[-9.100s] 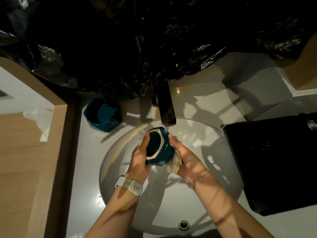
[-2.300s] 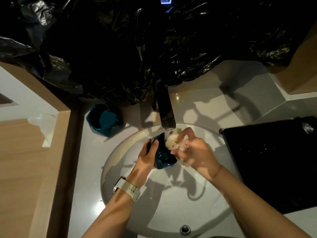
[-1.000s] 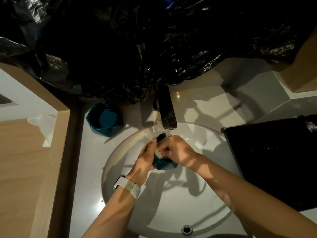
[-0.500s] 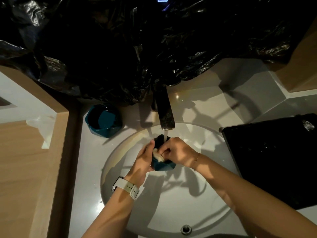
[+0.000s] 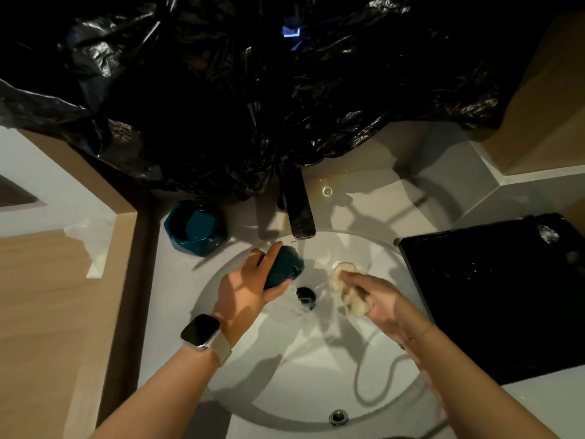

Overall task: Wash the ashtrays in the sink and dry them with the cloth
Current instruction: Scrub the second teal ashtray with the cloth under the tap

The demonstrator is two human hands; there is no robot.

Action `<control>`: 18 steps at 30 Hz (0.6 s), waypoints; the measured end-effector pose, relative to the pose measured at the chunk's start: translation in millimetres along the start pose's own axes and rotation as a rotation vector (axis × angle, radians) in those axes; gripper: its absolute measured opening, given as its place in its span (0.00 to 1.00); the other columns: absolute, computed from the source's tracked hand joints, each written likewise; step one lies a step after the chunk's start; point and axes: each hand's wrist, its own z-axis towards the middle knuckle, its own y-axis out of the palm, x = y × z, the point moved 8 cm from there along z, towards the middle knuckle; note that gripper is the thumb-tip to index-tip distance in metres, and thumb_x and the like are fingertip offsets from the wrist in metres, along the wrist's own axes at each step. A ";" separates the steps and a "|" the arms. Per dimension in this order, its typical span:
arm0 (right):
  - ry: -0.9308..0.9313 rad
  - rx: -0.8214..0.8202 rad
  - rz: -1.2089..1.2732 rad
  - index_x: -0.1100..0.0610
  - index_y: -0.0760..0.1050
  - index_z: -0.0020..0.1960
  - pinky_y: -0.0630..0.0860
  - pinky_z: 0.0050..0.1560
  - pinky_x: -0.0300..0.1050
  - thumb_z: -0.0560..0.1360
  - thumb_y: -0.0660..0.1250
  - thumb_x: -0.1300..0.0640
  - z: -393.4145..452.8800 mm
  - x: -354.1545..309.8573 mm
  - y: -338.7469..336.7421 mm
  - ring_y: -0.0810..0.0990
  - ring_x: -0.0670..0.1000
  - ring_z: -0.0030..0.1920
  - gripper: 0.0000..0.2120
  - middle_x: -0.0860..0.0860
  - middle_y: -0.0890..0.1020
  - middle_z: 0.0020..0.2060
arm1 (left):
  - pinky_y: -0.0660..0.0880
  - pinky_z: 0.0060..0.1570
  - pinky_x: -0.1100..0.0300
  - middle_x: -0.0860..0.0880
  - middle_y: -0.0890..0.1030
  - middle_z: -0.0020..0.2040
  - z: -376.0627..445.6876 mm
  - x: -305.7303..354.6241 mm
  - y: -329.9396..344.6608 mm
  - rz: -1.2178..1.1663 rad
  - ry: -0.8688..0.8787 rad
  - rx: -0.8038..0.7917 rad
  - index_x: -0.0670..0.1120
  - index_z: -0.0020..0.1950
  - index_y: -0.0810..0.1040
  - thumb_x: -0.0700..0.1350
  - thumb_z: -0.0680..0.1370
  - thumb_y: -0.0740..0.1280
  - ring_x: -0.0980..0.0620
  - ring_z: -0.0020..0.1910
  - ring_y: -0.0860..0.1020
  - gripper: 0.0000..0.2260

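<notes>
While half a second before both hands worked together on one ashtray (image 5: 282,267), now we had parted them: the left hand (image 5: 245,293) gripped it beside the tap (image 5: 299,213) stream, the right hand (image 5: 378,304) clutched the cloth (image 5: 343,288). Scrubbing seemed done, rinsing begun. We counted two ashtrays; the second ashtray (image 5: 196,228) stood far left of the sink (image 5: 285,375).

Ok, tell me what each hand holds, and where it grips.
Left hand grips the ashtray around its outer side. Right hand grips the bunched cloth.
</notes>
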 end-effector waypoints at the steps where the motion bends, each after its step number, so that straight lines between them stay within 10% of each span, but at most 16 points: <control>1: 0.006 0.062 -0.133 0.62 0.79 0.54 0.79 0.45 0.48 0.68 0.76 0.51 -2.4 -1.3 -6.3 0.80 0.51 0.37 0.20 0.55 0.82 0.38 | 0.77 0.27 0.59 0.45 0.79 0.48 0.9 2.7 -4.4 0.080 0.053 0.021 0.49 0.73 0.63 0.60 0.76 0.64 0.48 0.35 0.79 0.29; 6: -0.231 0.134 -0.323 0.71 0.74 0.46 0.72 0.32 0.46 0.72 0.74 0.52 -15.9 -29.5 -5.9 0.74 0.50 0.27 0.21 0.52 0.76 0.26 | 0.76 0.24 0.59 0.45 0.81 0.44 -2.0 16.1 -21.8 0.355 0.230 0.118 0.46 0.70 0.69 0.61 0.74 0.58 0.46 0.34 0.79 0.29; 11: -0.488 0.241 -0.729 0.55 0.78 0.34 0.77 0.34 0.44 0.79 0.61 0.43 -39.2 -57.0 -5.8 0.76 0.48 0.28 0.21 0.50 0.76 0.24 | 0.74 0.22 0.58 0.46 0.81 0.44 -12.7 20.3 -33.7 0.387 0.215 0.083 0.47 0.69 0.66 0.61 0.71 0.69 0.47 0.33 0.80 0.32; 18: -0.663 0.274 -1.136 0.48 0.80 0.45 0.74 0.40 0.48 0.70 0.40 0.29 -69.9 -89.0 -20.1 0.81 0.55 0.39 0.35 0.52 0.82 0.36 | 0.72 0.51 0.60 0.59 0.75 0.54 -30.5 40.3 -43.7 -0.206 -0.408 -0.077 0.57 0.68 0.68 0.58 0.80 0.63 0.52 0.55 0.77 0.18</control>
